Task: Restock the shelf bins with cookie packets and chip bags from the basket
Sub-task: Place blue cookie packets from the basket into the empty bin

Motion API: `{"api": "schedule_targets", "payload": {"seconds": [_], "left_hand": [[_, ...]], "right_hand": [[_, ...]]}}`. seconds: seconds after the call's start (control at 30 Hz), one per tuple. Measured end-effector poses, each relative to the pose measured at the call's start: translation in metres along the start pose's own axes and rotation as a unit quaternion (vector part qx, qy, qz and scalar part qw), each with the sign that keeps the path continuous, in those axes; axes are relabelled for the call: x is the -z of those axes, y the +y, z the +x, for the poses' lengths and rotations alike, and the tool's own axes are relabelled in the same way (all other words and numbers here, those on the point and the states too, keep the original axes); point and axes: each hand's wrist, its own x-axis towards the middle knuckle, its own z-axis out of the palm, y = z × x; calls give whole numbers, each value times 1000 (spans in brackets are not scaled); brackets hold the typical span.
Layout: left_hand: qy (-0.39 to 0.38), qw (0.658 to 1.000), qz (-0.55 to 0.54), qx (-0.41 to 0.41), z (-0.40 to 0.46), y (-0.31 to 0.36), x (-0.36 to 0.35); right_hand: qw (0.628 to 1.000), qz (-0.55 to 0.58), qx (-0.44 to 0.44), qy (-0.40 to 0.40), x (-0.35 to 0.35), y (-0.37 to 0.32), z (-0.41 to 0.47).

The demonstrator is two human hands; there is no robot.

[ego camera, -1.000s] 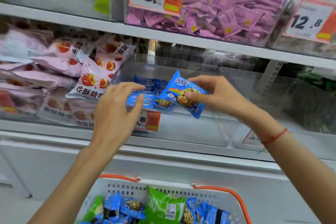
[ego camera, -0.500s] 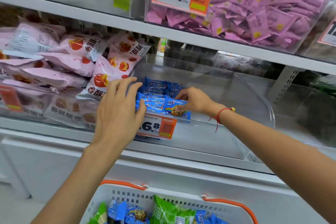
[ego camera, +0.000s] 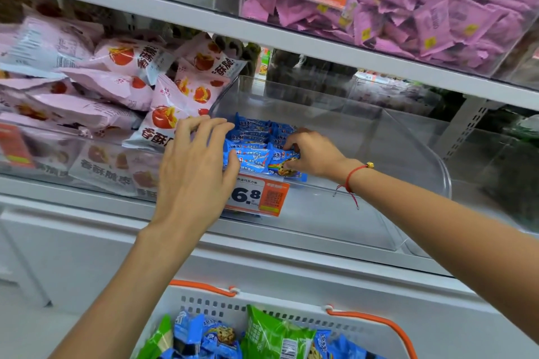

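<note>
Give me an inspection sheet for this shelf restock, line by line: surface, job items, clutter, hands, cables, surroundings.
Surface: clear shelf bin, mostly bare on its right side.
Job's things: blue cookie packets stacked at the bin's front left; more blue packets and a green chip bag in the white basket below.
Clutter: nothing seen.
Grippers: left hand, fingers spread, touches the stack's left side; right hand pinches the front cookie packet, grip at its edge.
Cables: nothing seen.
Surroundings: pink snack bags in the bin to the left; purple packets on the shelf above; price tag on the bin's front.
</note>
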Motion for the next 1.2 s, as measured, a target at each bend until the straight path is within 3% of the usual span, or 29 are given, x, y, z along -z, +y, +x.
{"api": "schedule_targets", "payload": {"seconds": [0.27, 0.37, 0.57, 0.7, 0.77, 0.87, 1.0, 1.2], "left_hand": [[-15, 1000, 5, -3, 2, 2, 6], [-10, 1000, 8, -8, 2, 4, 10], [45, 998, -49, -16, -14, 43, 31], [24, 991, -127, 43, -40, 77, 37], [-39, 985, -148, 83, -56, 88, 30], [-202, 967, -111, 109, -84, 96, 12], [-372, 925, -70, 44, -129, 99, -26], [-511, 857, -40, -54, -200, 88, -86]], "right_hand": [[996, 52, -18, -72, 15, 4, 1], [996, 70, -28, -36, 29, 8, -15], [970, 196, -9, 145, 52, -6, -95], [956, 266, -26, 120, 38, -15, -157], [955, 287, -50, 58, 16, -10, -177], [955, 277, -91, -63, -29, 4, -202], [923, 287, -168, -193, -99, 25, -234], [914, 214, -227, -260, -169, 28, -268]]}}
